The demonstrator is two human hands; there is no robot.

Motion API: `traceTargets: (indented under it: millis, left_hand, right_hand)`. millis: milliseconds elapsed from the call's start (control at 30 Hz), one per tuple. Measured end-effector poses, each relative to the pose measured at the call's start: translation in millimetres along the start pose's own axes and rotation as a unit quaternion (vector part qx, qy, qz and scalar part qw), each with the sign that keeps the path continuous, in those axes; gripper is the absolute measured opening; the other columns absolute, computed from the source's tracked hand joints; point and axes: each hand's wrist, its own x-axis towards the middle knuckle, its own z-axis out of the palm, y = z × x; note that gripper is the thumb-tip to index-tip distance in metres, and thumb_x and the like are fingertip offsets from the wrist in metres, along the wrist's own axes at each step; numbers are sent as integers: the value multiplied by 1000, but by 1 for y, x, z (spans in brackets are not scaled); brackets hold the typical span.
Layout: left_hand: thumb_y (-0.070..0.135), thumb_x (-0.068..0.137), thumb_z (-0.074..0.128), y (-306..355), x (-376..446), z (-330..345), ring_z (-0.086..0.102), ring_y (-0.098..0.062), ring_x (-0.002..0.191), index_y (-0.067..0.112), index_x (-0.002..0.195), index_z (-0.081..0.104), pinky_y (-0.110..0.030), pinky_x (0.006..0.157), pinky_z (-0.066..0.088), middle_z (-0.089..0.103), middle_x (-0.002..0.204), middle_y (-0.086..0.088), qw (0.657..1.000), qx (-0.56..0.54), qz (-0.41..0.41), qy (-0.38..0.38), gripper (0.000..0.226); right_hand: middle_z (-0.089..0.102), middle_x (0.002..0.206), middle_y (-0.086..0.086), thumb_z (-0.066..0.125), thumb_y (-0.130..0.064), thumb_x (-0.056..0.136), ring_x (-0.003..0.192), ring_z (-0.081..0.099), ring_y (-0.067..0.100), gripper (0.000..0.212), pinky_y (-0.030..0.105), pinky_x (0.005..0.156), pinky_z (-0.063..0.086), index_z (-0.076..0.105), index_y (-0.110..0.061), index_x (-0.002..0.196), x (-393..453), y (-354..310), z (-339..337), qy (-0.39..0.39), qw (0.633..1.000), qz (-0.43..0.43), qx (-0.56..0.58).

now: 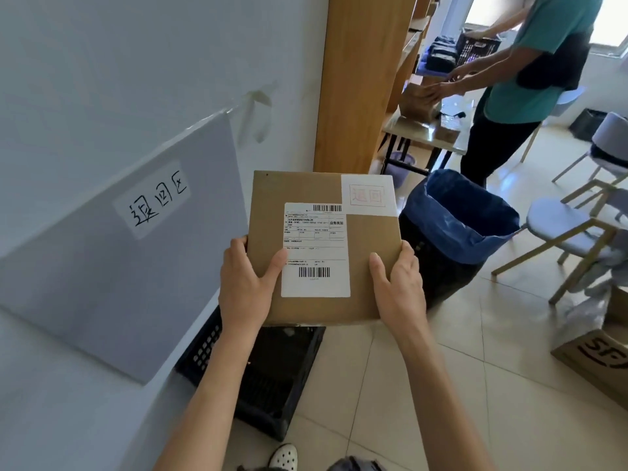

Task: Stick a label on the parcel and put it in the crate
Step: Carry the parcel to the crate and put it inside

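1. The left hand (245,283) grips the left edge of the parcel (323,246). Its thumb lies on top and touches the side of the shipping label (316,253); the other fingers are under the box and hidden, so the hand pinches the cardboard between thumb and fingers.
2. The right hand (397,287) does the same on the right edge: thumb pressed on the top face, other fingers wrapped around the edge and below.
3. I think both hands hold the sides so that the flat box stays level and the labels stay free to read.
4. The parcel is in the air, tilted a little toward the camera, directly above the black crate (272,375) on the floor. A small white sticker (368,195) with red print is already on its far right corner, so the sticking step looks done.
5. The crate stands against the white board (119,266) at the left, and the parcel's near edge hides part of its opening.
6. To the right, the bin (455,229) with the blue bag is near, but apart from the parcel.
7. Straight down there is open room; the left hand should keep away from the board edge when lowering.
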Motion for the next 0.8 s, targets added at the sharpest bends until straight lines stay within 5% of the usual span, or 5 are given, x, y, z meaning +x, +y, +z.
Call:
traceTargets:
  millis: [267,433,600,667,800]
  left_hand:
    - [53,95,48,-23,67,60,55,-21,107,11,131,44,-28,75,41,56,121,-6,994,66,-61,68,55]
    - [42,103,35,-33,92,105,52,-12,88,13,121,48,-15,58,33,54,109,1,969,129,-154,144,37]
    - [30,106,28,-53,95,135,58,-17,68,13,110,54,-33,52,44,60,82,0,942,186,-212,181,31]
    - [23,105,31,-68,89,145,55,-15,57,12,112,56,-30,46,37,59,71,0,931,199,-246,180,28]
    - [16,103,35,-120,68,163,58,-22,57,13,120,54,-33,48,41,62,72,-4,901,235,-336,142,26]
  right_hand:
    - [39,150,4,40,-47,100,133,43,27,64,52,105,41,20,-16,153,131,9,54,-104,994,-32,-16]
    - [39,150,2,40,-45,101,133,44,26,60,52,104,42,22,-17,151,213,18,89,-205,975,-77,-29]
    - [42,149,3,37,-40,103,130,47,28,53,46,101,42,26,-18,150,259,37,119,-269,957,-105,-44]
    - [44,149,4,33,-32,105,130,47,27,47,41,99,39,28,-16,149,273,47,139,-300,946,-115,-47]
    - [49,143,9,24,-18,106,122,52,28,42,47,99,44,32,-16,147,281,73,194,-365,917,-136,-80]
